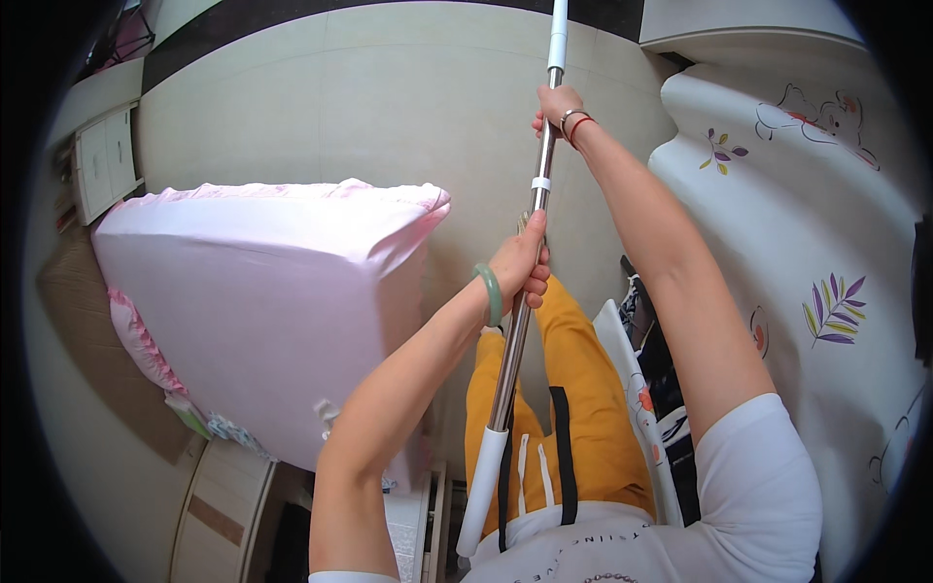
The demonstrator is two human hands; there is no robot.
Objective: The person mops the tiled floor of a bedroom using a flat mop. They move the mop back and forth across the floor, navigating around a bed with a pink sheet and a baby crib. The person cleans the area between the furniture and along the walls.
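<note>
A long shiny metal pole [511, 364] with white sleeves slants in front of my body, its near end by my waist. The far end runs out of the top of the picture, so what it carries there is hidden. Wrapped round the middle of the pole is my left hand [522, 264], a green bangle on its wrist, thumb lying along the shaft. Farther up, just below the upper white sleeve [558, 44], my right hand [558, 105] grips the same pole. A metal bracelet and a red cord circle that wrist.
To the left stands a bed [253, 301] with a pink ruffled sheet. A white curtain-like cover [768, 223] with leaf prints hangs at right, dark clothes beside it. Pale floor [389, 97] stretches ahead. Cabinets [107, 160] line the left.
</note>
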